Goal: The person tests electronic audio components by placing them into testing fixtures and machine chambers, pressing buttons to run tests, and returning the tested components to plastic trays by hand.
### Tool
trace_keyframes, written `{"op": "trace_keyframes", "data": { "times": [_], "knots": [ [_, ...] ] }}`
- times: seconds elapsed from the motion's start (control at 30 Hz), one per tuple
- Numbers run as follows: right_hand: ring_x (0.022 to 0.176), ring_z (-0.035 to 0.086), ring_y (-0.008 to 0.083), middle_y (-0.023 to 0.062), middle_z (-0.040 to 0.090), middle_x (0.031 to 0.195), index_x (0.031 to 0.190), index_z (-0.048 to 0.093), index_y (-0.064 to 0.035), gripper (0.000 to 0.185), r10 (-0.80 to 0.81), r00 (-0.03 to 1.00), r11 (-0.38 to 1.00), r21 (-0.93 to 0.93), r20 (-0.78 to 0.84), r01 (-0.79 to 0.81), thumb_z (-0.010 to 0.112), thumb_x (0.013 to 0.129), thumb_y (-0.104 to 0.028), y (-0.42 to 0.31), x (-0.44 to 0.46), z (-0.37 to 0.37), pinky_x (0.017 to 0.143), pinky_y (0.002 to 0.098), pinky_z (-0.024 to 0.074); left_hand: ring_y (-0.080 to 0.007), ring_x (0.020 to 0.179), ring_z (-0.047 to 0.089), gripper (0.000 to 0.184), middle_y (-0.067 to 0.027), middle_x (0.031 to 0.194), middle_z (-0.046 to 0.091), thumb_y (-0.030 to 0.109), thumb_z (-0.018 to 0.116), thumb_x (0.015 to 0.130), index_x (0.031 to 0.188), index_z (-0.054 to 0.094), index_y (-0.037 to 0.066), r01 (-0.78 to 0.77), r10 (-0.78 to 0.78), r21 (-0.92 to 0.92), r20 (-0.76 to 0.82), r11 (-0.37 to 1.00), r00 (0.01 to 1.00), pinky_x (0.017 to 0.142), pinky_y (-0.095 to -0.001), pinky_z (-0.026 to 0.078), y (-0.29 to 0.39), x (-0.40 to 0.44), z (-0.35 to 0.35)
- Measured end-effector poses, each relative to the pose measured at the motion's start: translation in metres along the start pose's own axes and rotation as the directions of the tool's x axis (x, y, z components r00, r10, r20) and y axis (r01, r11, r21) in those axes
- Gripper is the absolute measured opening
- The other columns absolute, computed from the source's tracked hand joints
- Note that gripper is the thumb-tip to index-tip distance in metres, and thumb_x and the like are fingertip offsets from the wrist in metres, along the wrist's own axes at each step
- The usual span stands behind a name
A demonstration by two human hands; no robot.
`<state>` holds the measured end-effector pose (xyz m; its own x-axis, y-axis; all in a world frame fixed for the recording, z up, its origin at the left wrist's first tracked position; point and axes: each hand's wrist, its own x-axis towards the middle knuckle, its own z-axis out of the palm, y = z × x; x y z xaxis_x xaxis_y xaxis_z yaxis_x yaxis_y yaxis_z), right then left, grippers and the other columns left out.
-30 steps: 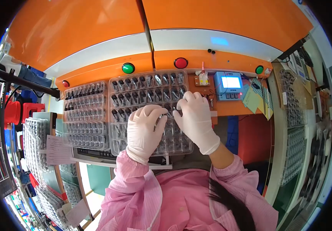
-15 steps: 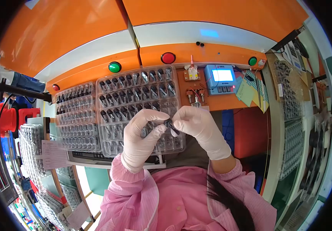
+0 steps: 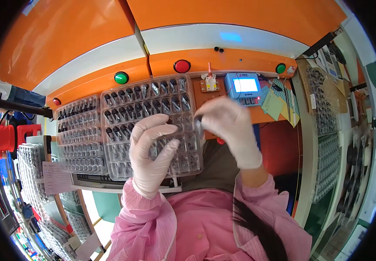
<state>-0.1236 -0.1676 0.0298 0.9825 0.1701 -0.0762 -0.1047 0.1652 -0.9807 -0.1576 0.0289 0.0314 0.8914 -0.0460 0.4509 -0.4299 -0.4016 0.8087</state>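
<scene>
My left hand (image 3: 152, 152), in a white glove, hovers above a clear plastic tray (image 3: 198, 167). Its thumb and fingers are apart with nothing between them. To its right, my gloved right hand (image 3: 227, 126) is closed in a pinch on a small black part (image 3: 198, 119) with a paler lower end, blurred by motion. Rows of similar black-headed parts (image 3: 146, 108) lie in the tray's upper pockets, while the lower pockets look bare. Part of the tray is hidden under my left hand.
A second clear tray (image 3: 82, 141) stands at the left. Behind my right hand are a blue box with a lit screen (image 3: 244, 87) and a small fixture (image 3: 210, 82). Red (image 3: 182, 66) and green (image 3: 121, 78) buttons line the orange panel. More trays (image 3: 326, 169) stand at the right.
My left hand has let go of the small black part and its fingers have spread. My right hand has moved up, carrying the part away from the left. The view has shifted slightly.
</scene>
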Motion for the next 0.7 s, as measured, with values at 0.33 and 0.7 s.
{"op": "trace_keyframes", "data": {
  "times": [0.33, 0.7],
  "knots": [
    [0.076, 0.061, 0.0242, 0.0067, 0.062, 0.077, 0.079, 0.062, -0.0042, 0.017, -0.583, 0.809, 0.187, -0.958, 0.069, 0.217, 0.077, 0.073, -0.01, 0.055, 0.088, -0.05, 0.074, 0.0345, 0.0466, -0.0285, 0.099, 0.059, 0.026, -0.0082, 0.104, 0.061, 0.0, 0.068, 0.074, 0.098, 0.065, 0.008, 0.077, -0.095, 0.364, 0.031, 0.928, 0.995, 0.087, -0.0379, 0.046, -0.025, -0.01, -0.019],
    [0.073, 0.057, 0.0219, 0.0054, 0.058, 0.074, 0.095, 0.067, -0.0049, 0.024, -0.402, 0.916, 0.667, -0.681, 0.014, 0.303, 0.077, 0.074, -0.012, 0.022, 0.039, -0.058, 0.074, 0.0341, 0.0453, -0.0265, 0.093, 0.056, 0.02, -0.0042, 0.098, 0.06, 0.013, 0.068, 0.078, 0.098, 0.065, 0.012, 0.069, -0.135, 0.575, 0.074, 0.815, 0.988, 0.083, -0.0397, 0.042, -0.029, -0.008, -0.005]
  ]
}}
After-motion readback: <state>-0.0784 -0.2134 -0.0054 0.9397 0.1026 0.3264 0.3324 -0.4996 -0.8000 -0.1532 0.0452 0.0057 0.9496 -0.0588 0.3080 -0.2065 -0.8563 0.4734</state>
